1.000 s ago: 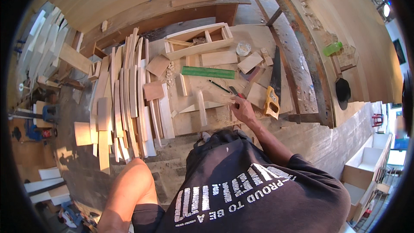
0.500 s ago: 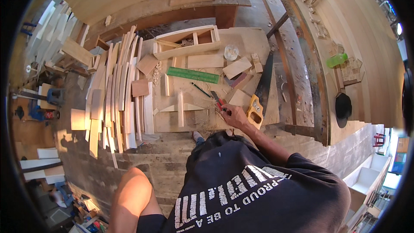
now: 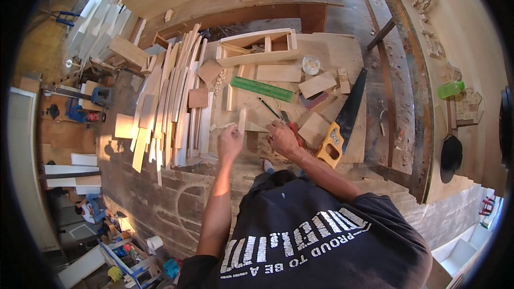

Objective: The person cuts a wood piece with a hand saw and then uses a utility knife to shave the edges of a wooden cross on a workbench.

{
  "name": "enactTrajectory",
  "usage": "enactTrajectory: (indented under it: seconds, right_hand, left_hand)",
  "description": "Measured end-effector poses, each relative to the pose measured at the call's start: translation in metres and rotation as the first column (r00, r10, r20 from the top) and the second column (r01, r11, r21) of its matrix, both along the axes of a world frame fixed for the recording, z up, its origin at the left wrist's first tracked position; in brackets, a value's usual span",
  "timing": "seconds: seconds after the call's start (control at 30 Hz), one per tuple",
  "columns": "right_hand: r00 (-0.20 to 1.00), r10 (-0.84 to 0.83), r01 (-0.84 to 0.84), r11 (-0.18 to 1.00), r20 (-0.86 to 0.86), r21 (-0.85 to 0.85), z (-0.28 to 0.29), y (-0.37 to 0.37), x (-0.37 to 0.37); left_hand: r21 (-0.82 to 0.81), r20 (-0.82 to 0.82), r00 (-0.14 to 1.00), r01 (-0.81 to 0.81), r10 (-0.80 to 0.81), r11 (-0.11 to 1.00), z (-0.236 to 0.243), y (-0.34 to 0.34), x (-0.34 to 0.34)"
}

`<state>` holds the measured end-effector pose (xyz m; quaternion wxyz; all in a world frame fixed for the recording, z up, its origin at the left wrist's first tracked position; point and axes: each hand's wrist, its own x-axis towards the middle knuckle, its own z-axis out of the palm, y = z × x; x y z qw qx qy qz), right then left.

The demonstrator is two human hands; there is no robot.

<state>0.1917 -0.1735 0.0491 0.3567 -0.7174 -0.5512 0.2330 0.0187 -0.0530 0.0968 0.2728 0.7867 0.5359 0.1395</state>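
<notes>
Left hand (image 3: 230,142) raised at frame centre, clenched on a short wood strip (image 3: 242,119) held upright above the surface (image 3: 326,53). Right hand (image 3: 282,138) just right of it, fingers curled down on the board; grasp cannot be told. Pencil (image 3: 269,108) and red-handled tool (image 3: 292,127) just above right hand. Green ruler (image 3: 262,89) further up; handsaw (image 3: 342,120) to the right. Versus 0.5 s ago: left hand newly in view with strip; right hand roughly unchanged.
</notes>
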Motion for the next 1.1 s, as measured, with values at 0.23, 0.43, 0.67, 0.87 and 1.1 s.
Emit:
enactTrajectory:
  seconds: [0.23, 0.43, 0.67, 0.87, 1.1]
  right_hand:
    - [0.972, -0.022, 0.041, 0.996, 0.236, -0.078, -0.016, 0.022, -0.02]
    - [0.984, -0.09, 0.103, 0.991, 0.153, -0.08, -0.033, 0.027, -0.023]
    - [0.961, -0.2, 0.196, 0.98, 0.19, 0.041, -0.032, 0.027, -0.032]
    - [0.954, -0.295, 0.297, 0.955, -0.042, 0.028, -0.01, 0.02, -0.032]
    - [0.878, -0.422, 0.404, 0.907, -0.225, -0.121, 0.013, 0.0, -0.033]
  left_hand:
    - [-0.026, -0.047, 0.997, 0.062, -0.063, 0.998, -0.041, 0.006, 0.001]
    - [-0.315, 0.204, 0.979, 0.055, 0.011, 0.947, -0.035, 0.029, -0.024]
    - [-0.259, 0.308, 0.951, 0.089, -0.006, 0.962, -0.042, 0.06, -0.062]
    - [-0.266, 0.371, 0.928, 0.093, 0.013, 0.959, -0.054, 0.081, -0.082]
    - [-0.174, 0.228, 0.967, 0.16, -0.118, 0.972, -0.049, 0.079, -0.067]
